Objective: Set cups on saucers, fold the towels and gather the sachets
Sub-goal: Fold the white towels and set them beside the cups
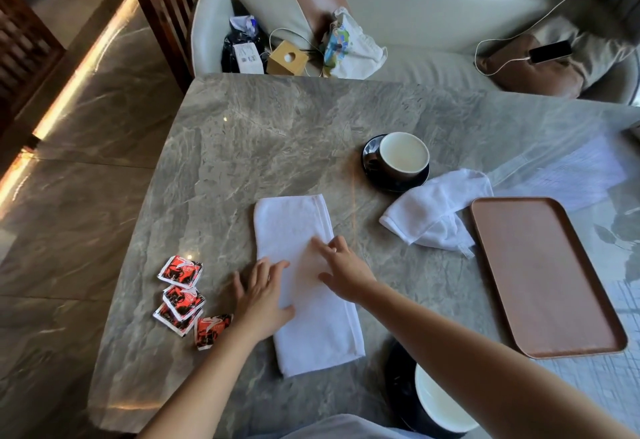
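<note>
Hands: left hand (265, 294) and right hand (341, 267) lie flat and open on the folded towel (304, 282), pressing it smooth.
Towel place: middle of the table (259, 133), near its front edge.
Sachets (183, 298): loose by the left edge, waiting.

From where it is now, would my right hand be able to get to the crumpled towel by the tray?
Probably yes. The right hand rests flat on the folded towel, and only bare table lies between it and the crumpled towel. The cup sits farther back, out of that path.
</note>
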Demonstrator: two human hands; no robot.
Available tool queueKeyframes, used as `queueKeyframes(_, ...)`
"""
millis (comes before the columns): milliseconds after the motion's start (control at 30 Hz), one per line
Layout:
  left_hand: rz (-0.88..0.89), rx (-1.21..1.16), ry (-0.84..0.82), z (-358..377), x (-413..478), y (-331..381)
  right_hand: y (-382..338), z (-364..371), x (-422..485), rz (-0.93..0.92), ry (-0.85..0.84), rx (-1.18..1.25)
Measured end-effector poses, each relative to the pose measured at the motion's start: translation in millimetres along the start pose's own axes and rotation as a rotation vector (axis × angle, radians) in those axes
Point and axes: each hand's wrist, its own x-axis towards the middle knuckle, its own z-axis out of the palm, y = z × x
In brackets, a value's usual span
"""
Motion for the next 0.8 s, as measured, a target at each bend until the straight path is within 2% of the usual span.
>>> queueKeyframes(100, 0.081, 0.024, 0.176, 2, -21, 3, -3, -6, -15, -0.047, 0.042, 0.132)
queueKeyframes(167, 0.183, -0.020, 0.264, 5, -41, 5, -6, -10, -33, -0.154, 0.023, 0.105)
queueKeyframes(300, 0.268, 0.052, 0.089, 17, -74, 1, -6, -8, -70, -0.288, -0.200, -0.207)
queueKeyframes(400, 0.256, 0.166, -0.080, 25, -83, -3, -4, -3, -84, -0.299, -0.261, -0.424)
queueKeyframes(467, 0.252, 0.206, -0.161, 26, -83, -5, -3, -3, -88, -0.272, -0.308, -0.482)
queueKeyframes(600, 0.299, 0.249, -0.171, 24, -80, -3, -2, -2, -93, -0.267, -0.355, -0.547)
queueKeyframes(800, 0.342, 0.371, -0.193, 19, -74, 3, -3, 8, -95, -0.305, -0.336, -0.618)
